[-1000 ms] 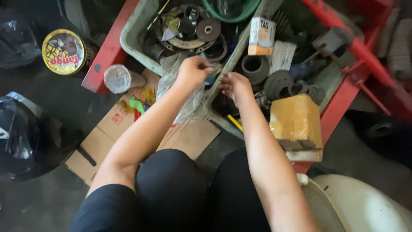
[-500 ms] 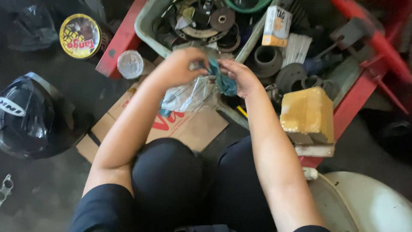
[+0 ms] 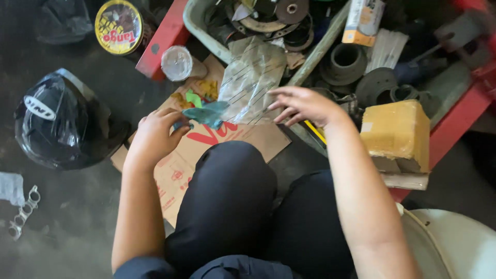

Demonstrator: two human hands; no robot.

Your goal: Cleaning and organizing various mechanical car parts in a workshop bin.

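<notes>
Your left hand (image 3: 155, 137) pinches a small teal piece (image 3: 205, 113) over the flattened cardboard (image 3: 227, 142) on the floor, in front of your knees. Your right hand (image 3: 302, 105) has its fingers spread loose, closed on nothing, touching the lower edge of a clear plastic bag (image 3: 251, 77). That bag drapes from the grey tray's (image 3: 199, 26) rim down onto the cardboard's far edge.

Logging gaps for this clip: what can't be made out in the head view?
- Teal piece in the left hand: blurred, its kind unclear; the fingers hide the gripped end.
- Clear plastic bag by the right hand: contents unreadable through glare and creases.
- Parts in the grey tray: cut off by the top edge.
- White rounded object: cut off at the bottom right corner.
</notes>
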